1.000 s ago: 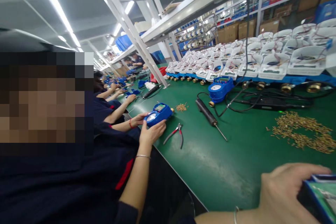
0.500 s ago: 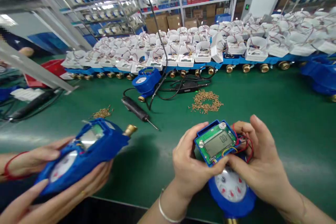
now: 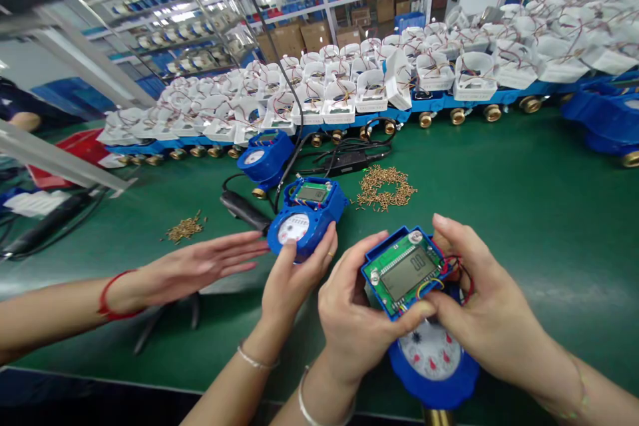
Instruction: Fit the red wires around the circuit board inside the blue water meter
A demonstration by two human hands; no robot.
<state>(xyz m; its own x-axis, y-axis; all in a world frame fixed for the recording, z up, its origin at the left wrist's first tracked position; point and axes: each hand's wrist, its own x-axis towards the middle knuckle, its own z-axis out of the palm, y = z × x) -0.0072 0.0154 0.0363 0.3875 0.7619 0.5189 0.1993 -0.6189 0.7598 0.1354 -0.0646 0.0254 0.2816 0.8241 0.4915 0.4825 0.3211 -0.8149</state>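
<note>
Both my hands hold a blue water meter low in the middle of the view. Its green circuit board with an LCD sits on top, with red and coloured wires at its right. My left hand grips the board's left side, thumb on its lower edge. My right hand wraps the right side, fingers over the wires. Beside me, a co-worker's hand sets a second blue meter on the green table. The co-worker's other hand is stretched flat.
A third blue meter and a black electric screwdriver with its cable lie behind. Piles of brass screws and more screws sit on the mat. Rows of white-capped meters line the back. Pliers lie under the co-worker's arm.
The co-worker has moved their meter to the right and set it down near mine, with one hand now flat. My hands keep the same grip on my meter.
</note>
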